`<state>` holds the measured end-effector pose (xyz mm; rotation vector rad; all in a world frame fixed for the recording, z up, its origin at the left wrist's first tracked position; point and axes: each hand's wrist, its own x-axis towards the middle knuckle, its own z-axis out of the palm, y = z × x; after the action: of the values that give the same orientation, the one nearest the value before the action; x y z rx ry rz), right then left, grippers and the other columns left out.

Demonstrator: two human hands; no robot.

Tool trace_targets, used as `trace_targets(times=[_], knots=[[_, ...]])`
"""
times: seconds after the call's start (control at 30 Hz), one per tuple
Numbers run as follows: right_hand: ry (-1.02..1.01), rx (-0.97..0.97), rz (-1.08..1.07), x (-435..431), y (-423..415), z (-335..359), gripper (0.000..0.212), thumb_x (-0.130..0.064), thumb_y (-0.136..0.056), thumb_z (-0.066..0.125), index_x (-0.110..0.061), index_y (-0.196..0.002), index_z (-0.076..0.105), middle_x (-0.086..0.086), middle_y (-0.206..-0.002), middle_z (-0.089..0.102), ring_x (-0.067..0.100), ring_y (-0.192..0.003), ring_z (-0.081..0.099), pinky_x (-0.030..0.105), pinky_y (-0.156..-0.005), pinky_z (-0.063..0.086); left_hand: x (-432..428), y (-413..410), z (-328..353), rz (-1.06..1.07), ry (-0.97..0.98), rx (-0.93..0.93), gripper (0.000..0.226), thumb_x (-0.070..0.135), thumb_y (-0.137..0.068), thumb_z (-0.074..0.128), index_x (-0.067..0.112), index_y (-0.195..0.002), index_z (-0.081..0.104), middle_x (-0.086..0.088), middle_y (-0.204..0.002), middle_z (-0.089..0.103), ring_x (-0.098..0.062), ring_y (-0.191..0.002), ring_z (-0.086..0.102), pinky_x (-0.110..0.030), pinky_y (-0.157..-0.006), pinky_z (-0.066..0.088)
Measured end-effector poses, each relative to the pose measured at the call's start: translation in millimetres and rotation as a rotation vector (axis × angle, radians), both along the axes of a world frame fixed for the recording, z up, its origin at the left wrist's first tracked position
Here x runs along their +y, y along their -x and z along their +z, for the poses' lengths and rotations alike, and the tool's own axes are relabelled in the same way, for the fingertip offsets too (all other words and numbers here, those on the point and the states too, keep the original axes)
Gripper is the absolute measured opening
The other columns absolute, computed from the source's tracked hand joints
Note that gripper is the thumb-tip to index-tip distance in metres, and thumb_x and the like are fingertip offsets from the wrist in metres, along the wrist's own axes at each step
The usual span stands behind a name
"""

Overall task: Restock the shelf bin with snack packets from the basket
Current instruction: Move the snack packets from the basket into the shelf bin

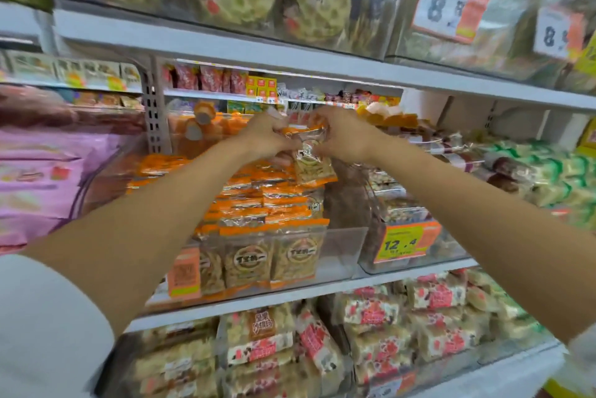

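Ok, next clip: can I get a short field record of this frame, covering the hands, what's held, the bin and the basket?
setting: shop shelving, head view
left hand: grips the held packets at their top
right hand: grips the same held packets
held packets position: in the air above the clear bin
clear bin contents: stacked packets, orange-edged like the held ones; front right corner bare
neighbouring bin: price label reading 12.4
basket: not in view

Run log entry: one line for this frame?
phase: placing | left hand: grips snack packets | right hand: grips same packets | shelf bin: stacked high
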<state>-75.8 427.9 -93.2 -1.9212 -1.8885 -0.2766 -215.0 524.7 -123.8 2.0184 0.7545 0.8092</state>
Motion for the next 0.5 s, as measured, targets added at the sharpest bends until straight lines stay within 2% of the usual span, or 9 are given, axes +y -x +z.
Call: trace_targets(times=[0.07, 0.1, 0.13, 0.2, 0.27, 0.3, 0.37, 0.43, 0.5], knots=[[0.098, -0.138, -0.014, 8, -3, -6, 0.030, -0.015, -0.081, 0.073, -0.014, -0.108, 0.059, -0.004, -0.082, 0.049, 0.016, -0.079, 0.049, 0.024, -0.054, 0.032, 1, -5, -7, -0.036, -0.065, 0.098, 0.028, 0.015, -0.086, 0.072, -0.007, -0.101, 0.065, -0.015, -0.093, 0.065, -0.010, -0.066, 0.068, -0.027, -0.063, 0.060], [0.152, -0.209, -0.036, 10, -4, -11, 0.025, -0.017, -0.080, 0.074, -0.014, -0.101, 0.061, -0.002, -0.084, 0.052, 0.017, -0.079, 0.050, 0.027, -0.056, 0.032, 1, -9, -10, -0.034, -0.134, 0.157, 0.030, 0.019, -0.086, 0.073, -0.009, -0.094, 0.066, -0.014, -0.078, 0.061, -0.004, -0.058, 0.063, -0.028, -0.060, 0.055], [0.196, -0.266, -0.059, 13, -6, -16, 0.020, -0.019, -0.078, 0.075, -0.014, -0.093, 0.062, 0.001, -0.084, 0.054, 0.019, -0.078, 0.051, 0.028, -0.057, 0.032, -1, -13, -14, -0.031, -0.201, 0.212, 0.031, 0.022, -0.085, 0.074, -0.008, -0.086, 0.066, -0.015, -0.066, 0.053, -0.007, -0.057, 0.059, -0.031, -0.058, 0.044], [0.238, -0.315, -0.079, 16, -8, -25, 0.022, -0.020, -0.076, 0.076, -0.009, -0.086, 0.061, 0.007, -0.081, 0.057, 0.024, -0.076, 0.053, 0.030, -0.057, 0.035, -3, -18, -20, -0.033, -0.287, 0.290, 0.029, 0.025, -0.083, 0.076, -0.004, -0.082, 0.071, -0.014, -0.063, 0.049, -0.022, -0.070, 0.054, -0.034, -0.064, 0.035], [0.267, -0.312, -0.078, 14, -5, -33, 0.026, -0.021, -0.076, 0.076, -0.004, -0.091, 0.062, 0.010, -0.084, 0.060, 0.027, -0.078, 0.057, 0.034, -0.063, 0.041, 2, -19, -27, -0.013, -0.315, 0.350, 0.017, 0.034, -0.078, 0.078, 0.020, -0.070, 0.073, 0.000, -0.065, 0.059, -0.021, -0.073, 0.052, -0.034, -0.073, 0.040], [0.295, -0.330, -0.078, 13, -2, -36, 0.026, -0.021, -0.077, 0.076, -0.004, -0.091, 0.061, 0.010, -0.085, 0.059, 0.027, -0.078, 0.057, 0.035, -0.065, 0.042, 3, -18, -31, -0.012, -0.320, 0.387, 0.020, 0.038, -0.077, 0.079, 0.028, -0.063, 0.069, 0.005, -0.064, 0.058, -0.020, -0.072, 0.051, -0.035, -0.075, 0.040], [0.353, -0.419, -0.098, 9, 4, -45, 0.022, -0.023, -0.080, 0.072, -0.008, -0.086, 0.056, 0.006, -0.082, 0.056, 0.025, -0.079, 0.054, 0.033, -0.069, 0.036, 2, -14, -40, -0.037, -0.318, 0.437, 0.027, 0.038, -0.077, 0.079, 0.026, -0.057, 0.064, 0.003, -0.059, 0.055, -0.020, -0.066, 0.048, -0.032, -0.067, 0.037], [0.355, -0.513, -0.112, 7, 10, -53, 0.019, -0.025, -0.083, 0.068, -0.013, -0.084, 0.053, 0.005, -0.085, 0.058, 0.026, -0.085, 0.055, 0.034, -0.076, 0.028, 0, -11, -47, -0.043, -0.331, 0.437, 0.026, 0.035, -0.080, 0.077, 0.017, -0.064, 0.069, 0.000, -0.061, 0.056, -0.020, -0.064, 0.047, -0.029, -0.059, 0.033], [0.343, -0.603, -0.135, 4, 13, -59, 0.020, -0.031, -0.082, 0.068, -0.016, -0.088, 0.056, 0.004, -0.091, 0.060, 0.025, -0.093, 0.055, 0.039, -0.081, 0.028, -1, -10, -50, -0.023, -0.352, 0.446, 0.027, 0.036, -0.083, 0.075, 0.011, -0.074, 0.072, -0.002, -0.063, 0.057, -0.019, -0.064, 0.048, -0.029, -0.059, 0.034]])
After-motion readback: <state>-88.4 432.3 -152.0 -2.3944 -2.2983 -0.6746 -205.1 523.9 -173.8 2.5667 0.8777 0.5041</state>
